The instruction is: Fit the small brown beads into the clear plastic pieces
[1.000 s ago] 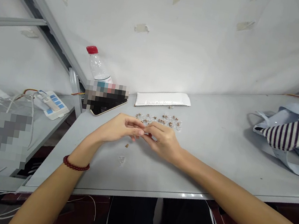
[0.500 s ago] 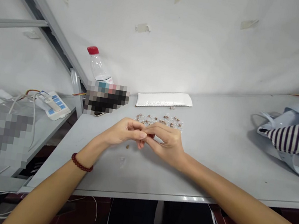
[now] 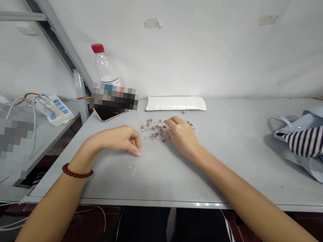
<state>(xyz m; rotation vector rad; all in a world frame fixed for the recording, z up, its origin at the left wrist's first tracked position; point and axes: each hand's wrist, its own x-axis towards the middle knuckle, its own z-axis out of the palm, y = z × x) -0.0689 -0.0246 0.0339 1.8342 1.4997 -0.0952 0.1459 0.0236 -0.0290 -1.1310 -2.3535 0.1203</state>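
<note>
Several small clear pieces with copper-brown parts [image 3: 153, 127] lie in a loose pile at the middle of the grey table [image 3: 236, 149]. My right hand [image 3: 182, 134] reaches over the pile from the right, its curled fingertips among the pieces; whether it grips one is hidden. To the left of the pile, my left hand [image 3: 124, 139] hovers low over the table with bent fingers, its thumb and fingers close together. What lies between them, if anything, is too small to tell. Nearer the front edge are a few clear bits [image 3: 131, 168].
Behind the pile lies a white padded packet [image 3: 176, 103]. A phone [image 3: 106, 113] and a red-capped bottle [image 3: 104, 67] stand at the back left. A striped bag [image 3: 314, 141] rests on the right. A power strip [image 3: 56, 110] is at the left.
My hands were together in front of the pile and have parted. The left moved left; the right went up to the pile. The small brown piece below them is no longer visible.
</note>
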